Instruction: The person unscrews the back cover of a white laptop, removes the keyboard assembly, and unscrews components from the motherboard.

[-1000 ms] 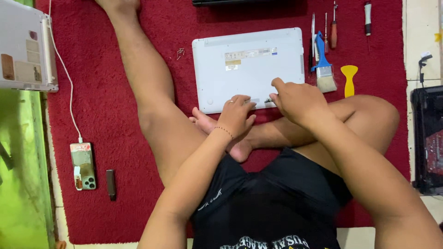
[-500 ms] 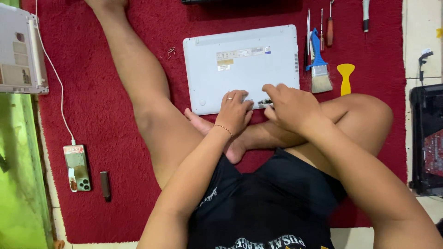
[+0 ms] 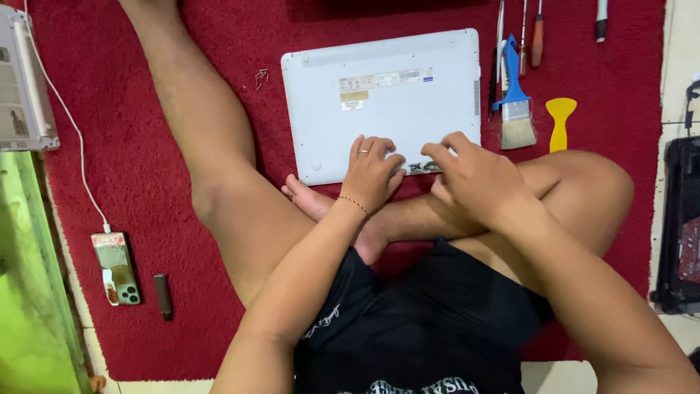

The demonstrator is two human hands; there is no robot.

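A white laptop (image 3: 394,102) lies upside down on the red carpet (image 3: 131,146) in front of my crossed legs. My left hand (image 3: 372,174) rests on its near edge with curled fingers pressing on the bottom cover. Just to the right, my right hand (image 3: 474,179) grips the same edge with its fingertips. Between the two hands a small dark gap (image 3: 423,166) shows at the cover's rim. My left foot lies under the left hand, against the laptop's near side.
Several small screws (image 3: 259,76) lie left of the laptop. A blue brush (image 3: 515,109), a yellow pry tool (image 3: 560,121) and screwdrivers (image 3: 537,33) lie to its right. A cabled phone (image 3: 117,268), a white device (image 3: 22,80) and a black case (image 3: 678,226) flank the carpet.
Both hands stay at the laptop's near edge. My right fingertips have closed in toward the left hand, and a dark gap now shows at the rim between them.
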